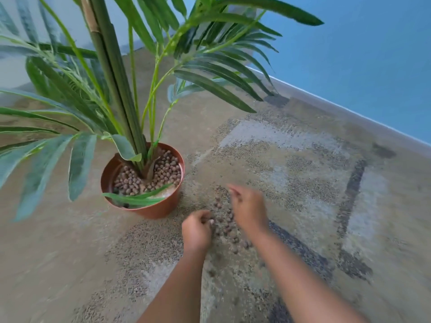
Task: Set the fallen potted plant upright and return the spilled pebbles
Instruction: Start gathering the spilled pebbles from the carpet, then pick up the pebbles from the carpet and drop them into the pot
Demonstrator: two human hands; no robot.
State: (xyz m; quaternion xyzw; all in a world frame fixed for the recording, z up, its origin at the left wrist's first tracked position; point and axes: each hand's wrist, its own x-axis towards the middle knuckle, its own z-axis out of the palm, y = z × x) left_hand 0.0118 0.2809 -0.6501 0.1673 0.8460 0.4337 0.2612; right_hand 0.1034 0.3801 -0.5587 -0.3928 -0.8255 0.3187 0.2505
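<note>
The first half of the job looks done to me: the terracotta-coloured pot (142, 183) stands upright on the carpet (291, 159), its artificial palm (112, 73) rising straight out of it, and most of its surface is already covered with brown clay pebbles (149, 176). So I judge we are in the gathering step. The spilled pebbles (225, 223) lie in a loose scatter on the carpet just to the right of the pot and a little nearer me, with a few strays trailing further toward me. My left hand (197, 230) sits at the pot-side edge of that scatter with its fingers curled in, apparently closed on a pebble or two, though I cannot actually see what is inside the fist. My right hand (248, 209) is spread open, palm down, over the far side of the scatter; it is smeared with motion, so I cannot say whether it touches the pebbles or hovers. The next move, as I read it, calls for sweeping the scatter into a heap, scooping, then carrying it over the pot's rim beneath the low fronds without knocking the plant. The speckled carpet pattern makes stray pebbles hard to pick out, the palm's top is cut off by the frame, and a drooping leaf hides the near part of the pot's fill.
</note>
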